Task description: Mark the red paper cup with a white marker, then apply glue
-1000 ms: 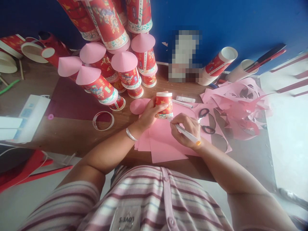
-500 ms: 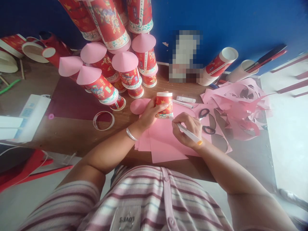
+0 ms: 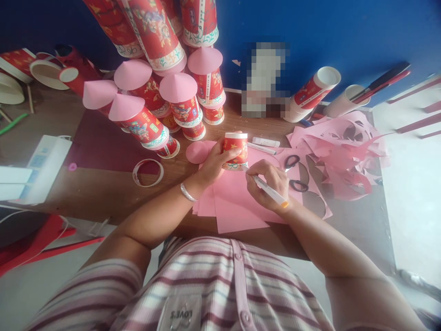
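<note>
The left hand [image 3: 214, 162] curls snugly round the cup [image 3: 237, 151] above the pink paper [image 3: 236, 209]; the right hand [image 3: 274, 178] pinches the marker [image 3: 271, 191] beside its near edge. I'd brace both wrists and stroke lightly.

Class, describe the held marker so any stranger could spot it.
Find the brown table and its pink sheets. Above them, the right hand holds a white marker. Unlike the white pen lying near the red cup, it is in hand and shows an orange end.
</note>
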`<state>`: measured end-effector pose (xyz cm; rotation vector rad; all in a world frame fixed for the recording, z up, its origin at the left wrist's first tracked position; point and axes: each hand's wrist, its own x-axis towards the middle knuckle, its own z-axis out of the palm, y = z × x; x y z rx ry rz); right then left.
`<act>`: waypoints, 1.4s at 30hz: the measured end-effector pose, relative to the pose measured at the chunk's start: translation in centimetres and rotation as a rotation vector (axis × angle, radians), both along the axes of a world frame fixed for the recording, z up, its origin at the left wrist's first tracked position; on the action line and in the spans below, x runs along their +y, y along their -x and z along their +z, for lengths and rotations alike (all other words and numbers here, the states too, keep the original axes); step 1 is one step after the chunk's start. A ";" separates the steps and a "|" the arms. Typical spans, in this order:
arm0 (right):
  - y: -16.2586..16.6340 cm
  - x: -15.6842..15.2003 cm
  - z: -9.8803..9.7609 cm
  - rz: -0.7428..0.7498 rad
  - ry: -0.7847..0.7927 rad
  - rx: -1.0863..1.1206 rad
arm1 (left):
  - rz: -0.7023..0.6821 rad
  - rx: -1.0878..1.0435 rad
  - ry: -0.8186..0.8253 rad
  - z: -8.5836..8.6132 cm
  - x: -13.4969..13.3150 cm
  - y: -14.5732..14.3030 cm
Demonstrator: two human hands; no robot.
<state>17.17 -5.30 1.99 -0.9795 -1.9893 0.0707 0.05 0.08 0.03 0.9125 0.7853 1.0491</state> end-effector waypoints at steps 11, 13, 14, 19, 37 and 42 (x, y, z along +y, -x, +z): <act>0.0 0.0 0.1 0.033 0.026 0.009 | -0.019 -0.019 -0.001 -0.3 0.0 0.0; 0.0 0.0 0.1 0.035 0.033 0.006 | -0.022 -0.034 -0.006 -0.3 0.1 0.0; 0.0 0.0 0.1 0.034 0.037 0.001 | -0.024 -0.045 -0.010 -0.3 0.1 0.0; 0.0 -0.1 0.2 0.029 0.039 0.000 | -0.040 -0.062 -0.017 -0.1 0.1 0.1; 0.1 -0.1 0.2 0.029 0.007 0.008 | -0.019 -0.049 -0.002 -0.5 0.0 0.1; 0.0 -0.2 0.1 -0.004 -0.033 0.024 | -0.018 -0.076 0.010 -0.3 0.1 0.0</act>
